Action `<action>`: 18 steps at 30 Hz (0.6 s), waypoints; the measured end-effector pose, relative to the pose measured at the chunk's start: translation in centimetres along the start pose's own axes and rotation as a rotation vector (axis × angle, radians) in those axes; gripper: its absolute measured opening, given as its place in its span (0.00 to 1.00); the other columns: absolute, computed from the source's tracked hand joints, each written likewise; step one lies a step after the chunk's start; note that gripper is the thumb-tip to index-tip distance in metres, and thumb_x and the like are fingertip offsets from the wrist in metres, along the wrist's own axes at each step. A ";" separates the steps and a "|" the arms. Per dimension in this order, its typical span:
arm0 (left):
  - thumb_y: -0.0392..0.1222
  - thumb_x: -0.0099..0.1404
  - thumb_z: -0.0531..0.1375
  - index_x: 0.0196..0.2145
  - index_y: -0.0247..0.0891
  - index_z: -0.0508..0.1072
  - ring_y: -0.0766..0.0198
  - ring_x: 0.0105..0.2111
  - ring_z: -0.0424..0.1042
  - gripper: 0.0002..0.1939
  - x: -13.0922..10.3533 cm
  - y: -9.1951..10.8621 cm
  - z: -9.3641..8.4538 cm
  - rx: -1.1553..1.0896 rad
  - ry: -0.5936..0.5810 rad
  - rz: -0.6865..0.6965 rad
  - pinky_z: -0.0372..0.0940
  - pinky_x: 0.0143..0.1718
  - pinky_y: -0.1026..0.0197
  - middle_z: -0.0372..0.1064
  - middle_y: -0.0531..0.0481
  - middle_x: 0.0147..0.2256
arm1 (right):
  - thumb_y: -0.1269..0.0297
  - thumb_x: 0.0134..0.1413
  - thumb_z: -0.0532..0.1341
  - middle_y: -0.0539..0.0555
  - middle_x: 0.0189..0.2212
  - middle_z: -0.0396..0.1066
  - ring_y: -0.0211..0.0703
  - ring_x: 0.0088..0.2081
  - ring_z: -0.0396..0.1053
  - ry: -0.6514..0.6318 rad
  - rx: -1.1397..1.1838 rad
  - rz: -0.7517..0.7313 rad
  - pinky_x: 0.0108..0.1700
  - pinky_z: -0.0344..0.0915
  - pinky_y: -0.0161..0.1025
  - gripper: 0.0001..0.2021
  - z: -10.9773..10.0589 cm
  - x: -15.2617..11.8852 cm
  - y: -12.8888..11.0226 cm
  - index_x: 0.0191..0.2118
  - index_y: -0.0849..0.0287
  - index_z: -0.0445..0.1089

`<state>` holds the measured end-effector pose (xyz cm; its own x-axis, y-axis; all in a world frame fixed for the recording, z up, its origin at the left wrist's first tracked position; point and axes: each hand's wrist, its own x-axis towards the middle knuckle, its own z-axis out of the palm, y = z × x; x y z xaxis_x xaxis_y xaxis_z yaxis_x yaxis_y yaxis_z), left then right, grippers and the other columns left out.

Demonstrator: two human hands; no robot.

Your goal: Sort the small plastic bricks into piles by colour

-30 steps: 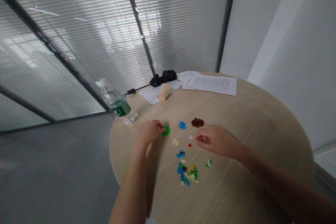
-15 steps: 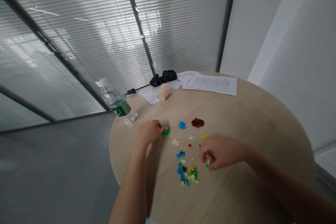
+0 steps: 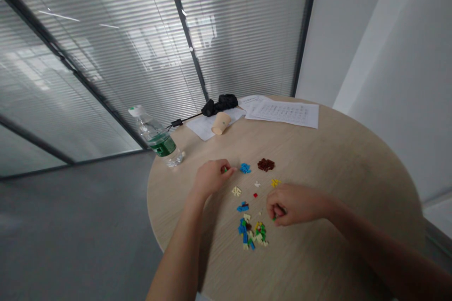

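My left hand [image 3: 213, 178] is over the spot of the green brick pile, its fingers curled. A bit of green [image 3: 226, 170] shows between thumb and fingers; whether it is gripped or lies behind them is unclear. My right hand [image 3: 291, 203] is closed in a pinch low over the table, with a small green brick [image 3: 274, 219] peeking out at the fingertips. Between the hands lie cream bricks [image 3: 236, 191], a red brick [image 3: 255, 195] and white pieces [image 3: 257, 184]. Nearer me are joined blue bricks [image 3: 243, 207] and a mixed brick heap [image 3: 246, 233].
Blue bricks [image 3: 245, 168], dark brown bricks [image 3: 266, 164] and yellow bricks [image 3: 276, 182] lie in small piles on the round table [image 3: 346, 160]. Farther back are a water bottle [image 3: 160, 141], a tipped paper cup [image 3: 221, 123], a black bundle [image 3: 226, 102] and printed sheets [image 3: 282, 113].
My left hand has slid right and now covers the green pile. My right hand has shifted slightly left, and its fingers now hide most of the green piece at their tips.
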<state>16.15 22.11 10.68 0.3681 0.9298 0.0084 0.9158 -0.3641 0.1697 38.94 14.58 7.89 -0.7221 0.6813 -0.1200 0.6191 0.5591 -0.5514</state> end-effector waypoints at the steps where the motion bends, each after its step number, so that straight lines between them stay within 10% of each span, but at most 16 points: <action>1: 0.53 0.61 0.51 0.33 0.41 0.73 0.64 0.28 0.67 0.16 0.0 0.1 0.0 -0.009 -0.002 0.007 0.50 0.24 0.65 0.72 0.50 0.29 | 0.70 0.41 0.61 0.47 0.22 0.68 0.34 0.25 0.63 0.002 0.002 0.008 0.29 0.56 0.31 0.04 -0.1 0.0 0.0 0.27 0.59 0.72; 18: 0.51 0.61 0.51 0.28 0.38 0.72 0.69 0.22 0.59 0.16 -0.1 0.8 0.0 -0.161 -0.034 0.121 0.47 0.23 0.66 0.64 0.53 0.22 | 0.74 0.40 0.57 0.47 0.22 0.67 0.34 0.24 0.62 0.049 -0.020 0.004 0.28 0.55 0.31 0.07 0.3 0.1 0.0 0.27 0.59 0.71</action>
<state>16.85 21.75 10.77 0.4816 0.8764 0.0056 0.8280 -0.4571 0.3247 38.78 14.51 7.67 -0.7036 0.7059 -0.0811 0.6287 0.5654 -0.5339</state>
